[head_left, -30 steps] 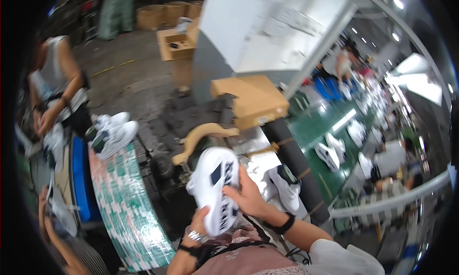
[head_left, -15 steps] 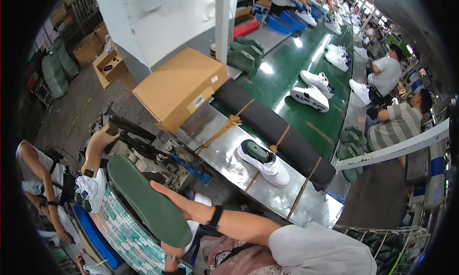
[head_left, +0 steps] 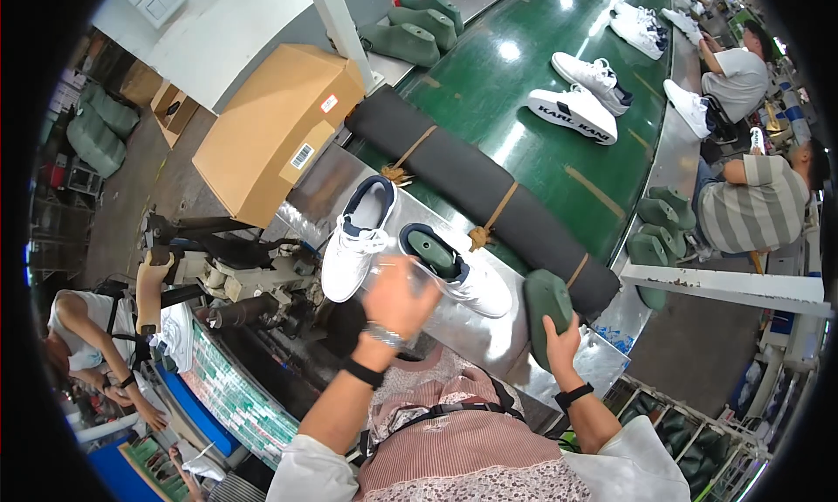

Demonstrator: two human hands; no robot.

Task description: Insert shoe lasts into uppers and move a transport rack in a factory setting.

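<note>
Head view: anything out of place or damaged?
One white shoe on the green belt lies tipped over, sole towards the camera, while its neighbour stands upright; possibly deliberate. A tan tie around the black roll also looks frayed at its knot. No spills visible.

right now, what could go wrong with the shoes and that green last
The empty white shoe seems to overhang the metal bench, so it might tip off. The left hand, blurred beside it, could knock it or the last-filled shoe. The green last, held by only the right hand, might slip.
</note>
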